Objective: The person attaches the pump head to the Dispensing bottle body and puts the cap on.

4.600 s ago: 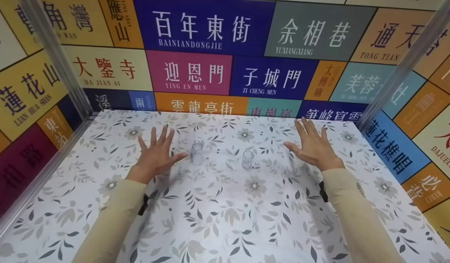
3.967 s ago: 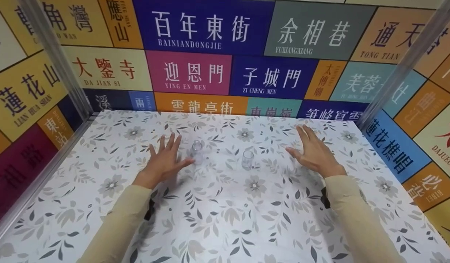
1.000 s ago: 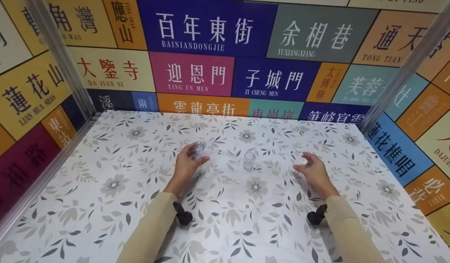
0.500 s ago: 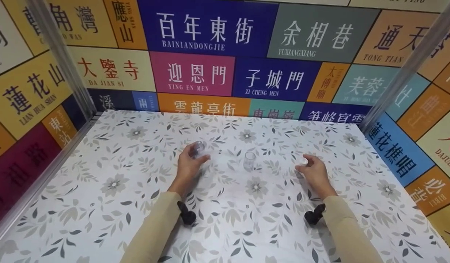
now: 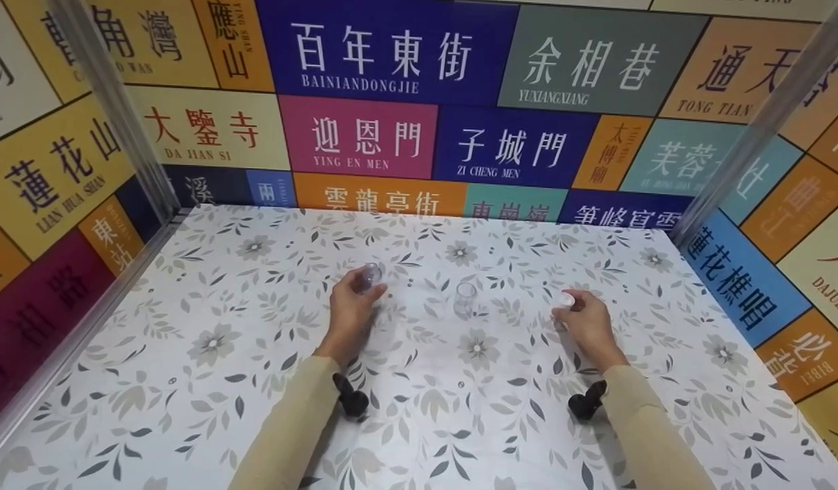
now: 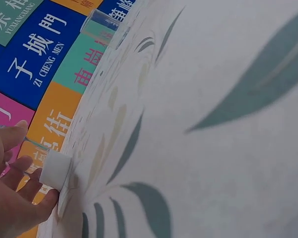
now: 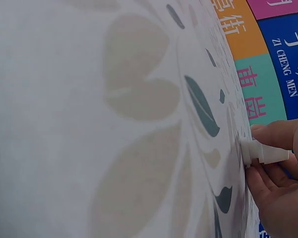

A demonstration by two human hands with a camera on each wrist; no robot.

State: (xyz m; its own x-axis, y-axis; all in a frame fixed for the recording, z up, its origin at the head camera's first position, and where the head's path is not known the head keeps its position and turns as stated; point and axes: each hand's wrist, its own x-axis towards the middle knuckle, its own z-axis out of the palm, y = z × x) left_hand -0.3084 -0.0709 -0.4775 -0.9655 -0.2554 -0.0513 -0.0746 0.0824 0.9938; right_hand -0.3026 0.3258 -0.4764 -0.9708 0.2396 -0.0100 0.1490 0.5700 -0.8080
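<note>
My left hand (image 5: 350, 309) curls its fingers and thumb around a small clear bottle (image 5: 372, 273), left of the table's middle. In the left wrist view a white cylindrical part (image 6: 56, 169) forms the bottle's lower end, close to the tabletop; the fingers hide some of the clear body. My right hand (image 5: 589, 323) pinches a small white nozzle-like piece (image 7: 263, 152) between thumb and fingers. Its wider round end sits down at the tabletop and its tapered end points up. Between the hands stands a clear open-topped cup (image 5: 465, 298), touched by neither.
The table cover (image 5: 419, 435) is white with grey leaves and flowers. Behind and beside it rise walls of coloured signs (image 5: 391, 54). Clear upright posts (image 5: 112, 109) stand at the table's back corners. A black wrist mount (image 5: 350, 398) sits under each sleeve.
Several seconds ago both hands were spread over the table. Since then they have come closer and taken hold of the bottle and the white piece. In the last second they barely move.
</note>
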